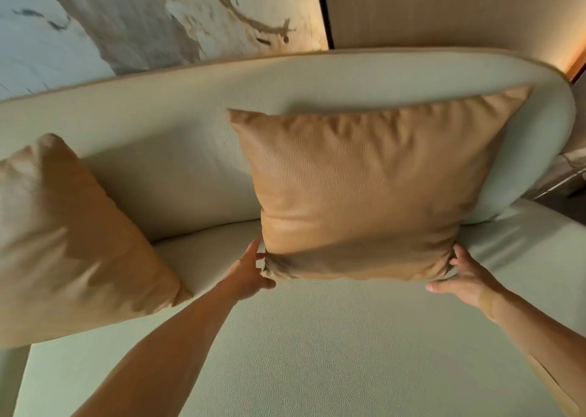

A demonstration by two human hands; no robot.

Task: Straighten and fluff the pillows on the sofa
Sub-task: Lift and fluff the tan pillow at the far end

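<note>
Two tan leather pillows are sitting on the pale sofa (317,353), and two bare hands are working on one of them. The right pillow (374,191) is standing upright near the right end of the seat, its top edge leaning against the curved backrest (190,105) and its bottom edge on the seat cushion. The left hand (250,272) is reaching forward with the arm stretched long, thumb and fingers pinching the pillow's lower left corner. The right hand (466,277) is gripping the lower right corner, fingers curled up into the leather and thumb pointing inward along the seat. The left pillow (73,245) is lying tilted against the backrest at the sofa's left end, well apart from the held one, with nobody touching it. Between the two pillows a bare stretch of seat and backrest is showing, and the whole front part of the seat cushion is lying open beneath the arms.
</note>
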